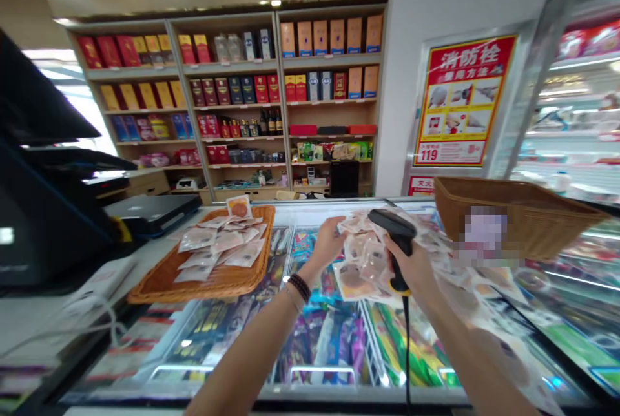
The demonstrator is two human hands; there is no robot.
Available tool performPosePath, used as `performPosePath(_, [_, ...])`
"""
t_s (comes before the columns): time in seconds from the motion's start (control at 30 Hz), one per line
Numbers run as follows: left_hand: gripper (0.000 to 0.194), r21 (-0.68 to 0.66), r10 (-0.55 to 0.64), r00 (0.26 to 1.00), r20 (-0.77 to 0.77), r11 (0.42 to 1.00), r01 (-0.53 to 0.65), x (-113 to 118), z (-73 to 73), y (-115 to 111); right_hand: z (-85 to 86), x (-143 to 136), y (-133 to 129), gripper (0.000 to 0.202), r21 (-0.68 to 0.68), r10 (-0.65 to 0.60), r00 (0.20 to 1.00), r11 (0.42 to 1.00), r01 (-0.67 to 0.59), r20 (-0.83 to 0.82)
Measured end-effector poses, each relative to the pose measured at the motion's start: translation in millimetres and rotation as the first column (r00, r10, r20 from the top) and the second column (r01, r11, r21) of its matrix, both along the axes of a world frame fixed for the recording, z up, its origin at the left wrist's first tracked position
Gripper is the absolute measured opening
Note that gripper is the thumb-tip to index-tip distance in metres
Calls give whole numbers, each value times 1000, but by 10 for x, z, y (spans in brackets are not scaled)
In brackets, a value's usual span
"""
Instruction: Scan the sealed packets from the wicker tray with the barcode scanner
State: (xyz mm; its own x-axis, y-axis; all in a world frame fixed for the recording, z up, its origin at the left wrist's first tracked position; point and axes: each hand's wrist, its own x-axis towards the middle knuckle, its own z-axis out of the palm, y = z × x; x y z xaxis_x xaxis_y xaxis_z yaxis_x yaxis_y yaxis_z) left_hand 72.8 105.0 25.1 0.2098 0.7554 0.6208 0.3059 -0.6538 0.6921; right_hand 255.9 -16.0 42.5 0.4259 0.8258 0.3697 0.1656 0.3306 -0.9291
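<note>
My right hand (411, 267) is wrapped round the handle of a black barcode scanner (394, 225), whose cable hangs down. Just left of it, my left hand (332, 238) has its fingers closed at the edge of a pile of flat, clear-wrapped packets (361, 258); what they pinch is too small to make out. The pile lies on the glass top of a freezer and spreads to the right. On the left, an orange wicker tray (194, 290) holds more such packets (227, 238).
A brown wicker basket (542, 216) stands at the back right. A black monitor (43, 209) and a flat dark device (152, 209) are on the left counter. Wrapped ice creams (324, 338) show through the glass. Shelves of boxes (235, 90) line the far wall.
</note>
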Motion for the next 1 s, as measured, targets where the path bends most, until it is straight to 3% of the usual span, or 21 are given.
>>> performPosePath(0.13, [33,-1,195,981,10,981,-195,-949,219,-9,50,-604,219,48,15,202,979,979,-202,-25])
performPosePath(0.23, [31,-74,377,926,5,924,-375,-1692,316,-39,81,-1040,359,46,39,338,940,941,-336,-40])
performPosePath(0.37, [36,-121,541,830,-134,822,-556,-2524,301,-134,61,-1502,460,43,22,414,909,910,-413,-58])
performPosePath(0.43, [38,-158,614,746,-256,735,-659,-2806,256,-184,20,-1663,467,42,4,438,896,898,-439,-65])
performPosePath(0.57, [44,-271,660,536,-526,468,-841,-3073,180,-196,-150,-1817,450,44,-42,451,890,890,-454,-71])
performPosePath(0.63, [50,-292,648,492,-581,398,-869,-3092,161,-144,-269,-1817,451,46,-72,445,893,891,-449,-61])
performPosePath(0.83, [75,-299,687,451,-570,338,-892,-3044,93,34,-490,-1697,507,49,-148,396,914,902,-405,-89])
performPosePath(0.9, [78,-311,706,466,-534,348,-884,-3066,51,66,-497,-1677,515,48,-137,379,916,908,-395,-130])
performPosePath(1.0, [73,-338,734,527,-429,411,-847,-3115,-20,114,-493,-1676,511,47,-138,374,917,910,-391,-135])
